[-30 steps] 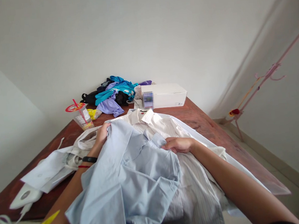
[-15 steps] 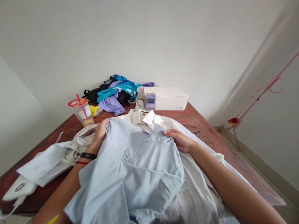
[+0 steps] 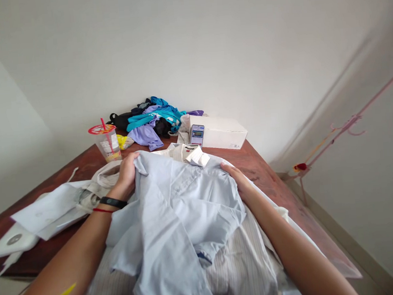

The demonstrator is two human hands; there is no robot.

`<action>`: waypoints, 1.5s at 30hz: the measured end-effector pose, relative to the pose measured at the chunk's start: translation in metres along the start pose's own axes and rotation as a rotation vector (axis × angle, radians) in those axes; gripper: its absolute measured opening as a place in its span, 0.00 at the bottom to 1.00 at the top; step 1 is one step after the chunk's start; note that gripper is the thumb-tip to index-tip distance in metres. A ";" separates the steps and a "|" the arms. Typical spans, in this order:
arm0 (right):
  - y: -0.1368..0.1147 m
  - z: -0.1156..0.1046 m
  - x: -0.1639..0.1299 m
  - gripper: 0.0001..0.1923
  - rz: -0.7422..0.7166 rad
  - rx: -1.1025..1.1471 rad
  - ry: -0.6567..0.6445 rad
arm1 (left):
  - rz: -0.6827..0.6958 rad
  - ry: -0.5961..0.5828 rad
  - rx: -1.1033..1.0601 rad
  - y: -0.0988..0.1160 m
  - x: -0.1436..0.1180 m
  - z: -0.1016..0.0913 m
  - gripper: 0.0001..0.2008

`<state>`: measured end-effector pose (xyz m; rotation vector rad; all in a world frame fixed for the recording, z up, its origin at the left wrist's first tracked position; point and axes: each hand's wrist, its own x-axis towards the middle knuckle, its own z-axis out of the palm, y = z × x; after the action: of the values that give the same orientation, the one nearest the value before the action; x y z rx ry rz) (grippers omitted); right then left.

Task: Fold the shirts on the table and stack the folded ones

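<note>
A person stands at the near edge of a brown wooden table [image 3: 267, 169], both hands on a pale blue shirt [image 3: 181, 213] that lies crumpled over a white striped shirt [image 3: 241, 263] in the middle of the surface. The left hand [image 3: 127, 172] is closed on the blue shirt's left shoulder, fingers curled into the cloth; a black band and a red thread circle the wrist. The right hand [image 3: 235, 178] lies on the shirt's right shoulder edge with fingers bent over the fabric, though whether it pinches or merely presses cannot be told. The garment's lower part hangs bunched toward the near edge.

By the look of it, the step in hand is spreading the blue shirt flat by its shoulders. The next move would seem to call for drawing the shoulders apart and smoothing the rumpled body down over the shirt beneath.

Toward the far edge stand a plastic cup [image 3: 108, 143] with a red straw, a heap of coloured clothes [image 3: 152, 119], a phone [image 3: 197, 134] leaning on a white box [image 3: 223, 133]. A white iron [image 3: 13, 239] rests at the left edge, beside more pale cloth.
</note>
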<state>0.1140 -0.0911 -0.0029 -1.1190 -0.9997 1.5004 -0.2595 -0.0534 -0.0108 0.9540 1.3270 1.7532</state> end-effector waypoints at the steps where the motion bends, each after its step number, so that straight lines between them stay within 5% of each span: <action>1: 0.003 0.001 0.001 0.19 0.024 -0.010 -0.024 | -0.018 -0.002 -0.012 0.001 0.000 0.000 0.14; 10: 0.011 -0.003 0.007 0.19 0.079 -0.036 -0.095 | -0.107 0.022 -0.053 0.014 -0.013 0.004 0.09; 30: 0.012 0.001 0.003 0.19 0.089 -0.030 -0.101 | 0.039 -0.126 0.067 0.006 -0.010 0.004 0.15; 34: 0.010 0.003 0.001 0.19 0.079 -0.046 -0.103 | 0.209 -0.146 0.207 0.000 -0.008 0.004 0.11; 38: 0.007 0.003 -0.006 0.21 0.026 -0.073 -0.196 | 0.603 -0.273 0.485 0.000 -0.019 0.006 0.23; 41: 0.005 0.002 -0.011 0.25 0.003 -0.123 -0.303 | 0.842 -0.371 0.652 0.005 -0.030 0.010 0.21; 45: 0.004 0.000 -0.014 0.35 -0.039 -0.176 -0.415 | 0.901 -0.473 0.747 0.007 -0.037 0.014 0.13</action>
<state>0.1142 -0.1054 -0.0042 -0.9174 -1.4509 1.6757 -0.2315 -0.0812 -0.0059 2.5098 1.3193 1.3932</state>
